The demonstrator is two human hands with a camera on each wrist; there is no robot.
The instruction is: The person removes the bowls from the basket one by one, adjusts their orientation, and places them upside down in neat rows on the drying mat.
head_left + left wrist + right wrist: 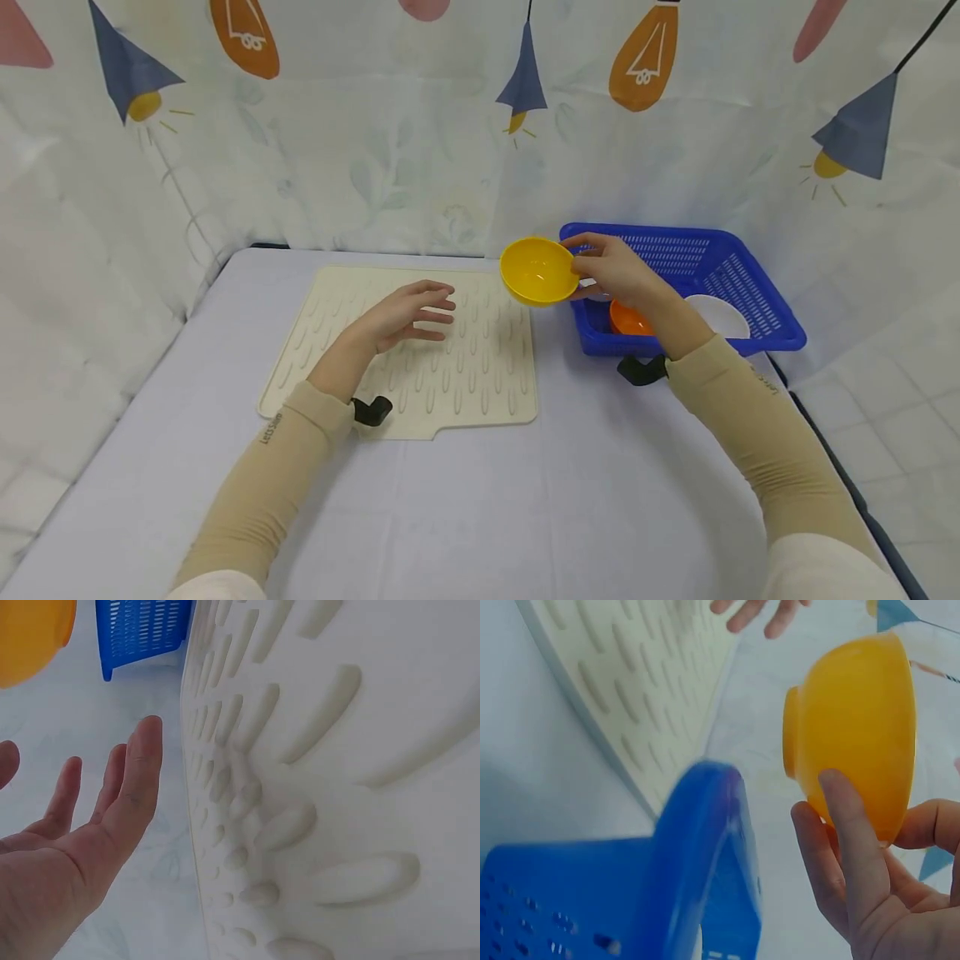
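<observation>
A: Right hand (617, 268) has the yellow bowl (538, 270), thumb over the far rim and fingers curled under the body, as the right wrist view shows. It is off the tabletop (480, 500), in the air just left of the blue basket (750, 275), above the gap between basket and mat.

B: Which way is it facing?

A: Tipped. The mouth opens toward the camera and a little up, and the foot ring points away toward the curtain (360, 167). A round bowl has no real long axis; its centre line runs tilted, roughly from near to far.

B: And the left hand (408, 315)?

A: Empty, fingers spread and nearly straight, palm down, over the middle of the ribbed cream mat (450, 392). From the head view I cannot tell if it touches the ribs; the left wrist view shows the palm facing the mat with a gap between.

B: Room around it?

A: The mat's right edge lies just below and left of the bowl, with a strip of bare tabletop between mat and basket. The basket's near left corner sits close under the hand. Inside the basket, an orange bowl (628, 320) lies below the wrist and a white bowl (722, 315) further right. The mat surface ahead of the left fingers is bare.
</observation>
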